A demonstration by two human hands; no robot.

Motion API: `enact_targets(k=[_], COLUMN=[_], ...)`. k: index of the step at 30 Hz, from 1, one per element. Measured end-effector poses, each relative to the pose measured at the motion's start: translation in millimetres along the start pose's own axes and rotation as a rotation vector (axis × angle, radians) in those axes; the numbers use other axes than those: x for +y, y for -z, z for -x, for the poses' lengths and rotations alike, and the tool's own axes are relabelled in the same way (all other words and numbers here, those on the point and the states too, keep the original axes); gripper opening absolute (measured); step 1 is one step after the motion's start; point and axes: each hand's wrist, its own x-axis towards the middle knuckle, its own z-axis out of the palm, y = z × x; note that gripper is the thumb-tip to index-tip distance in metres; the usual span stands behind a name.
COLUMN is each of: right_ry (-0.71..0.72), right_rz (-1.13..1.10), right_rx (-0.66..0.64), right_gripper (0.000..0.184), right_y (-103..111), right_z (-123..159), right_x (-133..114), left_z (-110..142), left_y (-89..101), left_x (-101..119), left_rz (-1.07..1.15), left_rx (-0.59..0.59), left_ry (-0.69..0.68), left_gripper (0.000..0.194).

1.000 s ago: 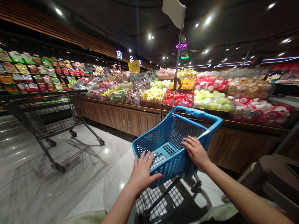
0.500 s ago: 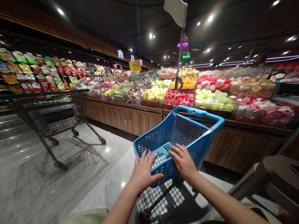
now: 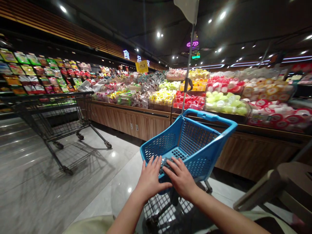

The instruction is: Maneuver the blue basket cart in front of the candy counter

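Blue plastic shopping basket (image 3: 216, 143): it rides on a low wheeled frame (image 3: 168, 208) directly in front of us, on the polished floor tiles (image 3: 73, 182). It tilts up away from us and holds nothing that we can see, apart from one dark item (image 3: 167, 164) on its near side.

Left hand (image 3: 152, 180): our grip lies open, with the fingers spread apart on the near edge of the basket.

Right hand (image 3: 180, 178): our fingers (image 3: 174, 167) curve over the dark item, just beside the left hand. We cannot tell whether this grip is clamped on the item or only resting on it, and the item is too hidden to name.

Pole: a thin metal pole (image 3: 186, 65) rises from the far rim of the basket, with a pale flag (image 3: 187, 8) at its top.

Nearby: a black wire shopping cart (image 3: 56, 113) stands well apart on our left, with no one at it.

Ahead: a wooden desk (image 3: 129, 122) carries trays of packaged goods in red (image 3: 188, 100), yellow (image 3: 162, 97) and pale green (image 3: 225, 104). A yellow price sign (image 3: 141, 66) hangs above them, and colourful packets (image 3: 31, 73) fill the shelves at the far left.
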Motion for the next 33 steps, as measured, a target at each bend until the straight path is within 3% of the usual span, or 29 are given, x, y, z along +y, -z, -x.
enact_targets(k=[10,25,33], right_ry=[0.135,0.08,0.049], right_rz=[0.02,0.164,0.267], right_rx=[-0.07,-0.114,-0.12], right_gripper=[0.049,0.053,0.05], right_y=[13.9,35.3,59.2], right_z=[4.1,35.0,45.2], right_x=[28.3,110.0,153.9], left_z=[1.1,-3.4,-3.5], left_y=[-1.8,-2.6,-4.7], left_x=[-2.0,0.9,-1.8], left_rz=[0.006,0.006,0.021], left_rx=[-0.019,-0.034,-0.029], left_ry=[-0.022,-0.022,-0.028], left_gripper=[0.113,0.111,0.112])
